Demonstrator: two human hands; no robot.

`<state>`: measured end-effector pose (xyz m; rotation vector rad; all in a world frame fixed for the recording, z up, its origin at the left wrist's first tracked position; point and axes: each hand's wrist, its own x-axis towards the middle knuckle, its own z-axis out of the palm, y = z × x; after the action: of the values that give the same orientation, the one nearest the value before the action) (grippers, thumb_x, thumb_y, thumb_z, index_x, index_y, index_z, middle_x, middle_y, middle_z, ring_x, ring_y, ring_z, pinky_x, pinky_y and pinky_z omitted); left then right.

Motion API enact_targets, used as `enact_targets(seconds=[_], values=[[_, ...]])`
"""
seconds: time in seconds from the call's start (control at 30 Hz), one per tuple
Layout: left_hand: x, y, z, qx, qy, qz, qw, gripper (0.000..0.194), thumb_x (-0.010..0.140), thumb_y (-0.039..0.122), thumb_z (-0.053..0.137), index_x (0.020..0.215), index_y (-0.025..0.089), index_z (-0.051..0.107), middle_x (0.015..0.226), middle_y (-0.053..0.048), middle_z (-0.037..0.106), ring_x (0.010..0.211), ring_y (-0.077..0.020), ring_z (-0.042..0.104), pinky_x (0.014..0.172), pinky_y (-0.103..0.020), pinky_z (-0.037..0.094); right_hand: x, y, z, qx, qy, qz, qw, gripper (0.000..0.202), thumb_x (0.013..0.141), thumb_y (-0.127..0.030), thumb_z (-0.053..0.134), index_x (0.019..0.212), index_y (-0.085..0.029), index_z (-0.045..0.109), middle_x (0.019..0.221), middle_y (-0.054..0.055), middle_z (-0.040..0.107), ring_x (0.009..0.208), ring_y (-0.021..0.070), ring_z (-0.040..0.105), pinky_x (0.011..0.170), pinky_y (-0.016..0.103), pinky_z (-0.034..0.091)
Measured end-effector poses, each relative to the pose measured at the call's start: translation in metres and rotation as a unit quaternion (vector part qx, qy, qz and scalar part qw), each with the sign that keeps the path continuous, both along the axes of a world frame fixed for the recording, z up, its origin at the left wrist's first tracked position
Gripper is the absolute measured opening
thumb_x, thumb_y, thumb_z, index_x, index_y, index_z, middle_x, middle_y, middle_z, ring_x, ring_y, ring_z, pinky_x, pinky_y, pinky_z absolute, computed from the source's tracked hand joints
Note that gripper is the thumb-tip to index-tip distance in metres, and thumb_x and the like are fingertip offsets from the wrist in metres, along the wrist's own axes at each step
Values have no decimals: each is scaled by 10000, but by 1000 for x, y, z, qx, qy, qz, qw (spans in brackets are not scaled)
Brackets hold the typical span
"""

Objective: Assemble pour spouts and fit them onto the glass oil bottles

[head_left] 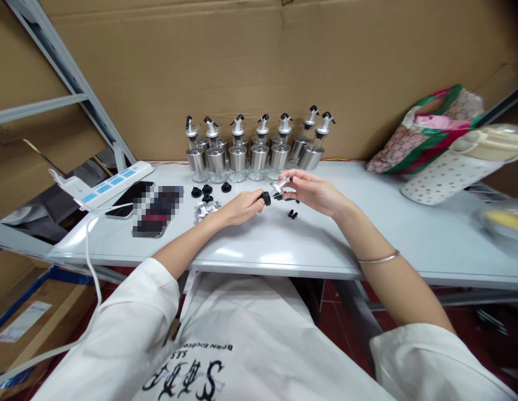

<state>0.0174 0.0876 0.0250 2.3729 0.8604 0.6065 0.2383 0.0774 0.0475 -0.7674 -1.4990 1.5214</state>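
Note:
My left hand pinches a black ribbed stopper above the table. Close to its right, my right hand grips a silver pourer spout between thumb and fingers, tilted toward the stopper. I cannot tell whether the two parts touch. Small black pieces lie on the table below my right hand, and others are partly hidden behind it. Left of my left hand are several black stoppers and a small pile of silver spout parts, partly covered by my forearm.
Several glass-and-steel oil bottles with pourers stand in rows along the cardboard wall. Two phones and a power strip lie at the left. A patterned bag, a dotted jug and a clear container are at the right.

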Motion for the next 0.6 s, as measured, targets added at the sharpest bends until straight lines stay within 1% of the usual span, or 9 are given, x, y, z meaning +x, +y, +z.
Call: enact_targets(seconds=[0.07,0.17,0.3,0.47,0.6], values=[[1,0,-3,-23,-18,-3,1000,241,899,296,306,759,181,465,691,6,562,624,-124,524,652,-254,419,0,0,0,-7,5,5,1000,279,733,-416,732,931,-237,652,945,30,623,898,178,573,785,337,493],[0,1,-5,-37,-39,-5,999,242,897,284,304,751,179,466,682,5,552,630,-124,522,659,-253,424,1,-1,1,-20,11,9,1000,269,724,-387,746,925,-233,657,924,24,625,881,170,579,781,330,491],[-1,1,-3,-49,-71,-8,996,258,904,279,291,732,178,454,663,4,537,629,-120,506,672,-253,418,2,0,2,-32,23,13,999,276,699,-369,775,910,-224,673,866,18,623,855,160,582,763,311,493],[-1,-1,0,-49,-89,-11,995,256,911,280,296,726,178,439,652,6,530,605,-115,486,651,-253,398,2,0,0,-18,-4,21,1000,285,719,-392,757,928,-227,656,861,26,639,861,178,602,823,365,499],[0,-1,0,-41,-81,-5,996,247,906,257,316,714,173,447,644,12,528,599,-108,485,647,-246,390,3,0,-3,-3,-17,30,999,286,731,-390,755,942,-226,656,909,24,663,881,167,625,858,366,504]])
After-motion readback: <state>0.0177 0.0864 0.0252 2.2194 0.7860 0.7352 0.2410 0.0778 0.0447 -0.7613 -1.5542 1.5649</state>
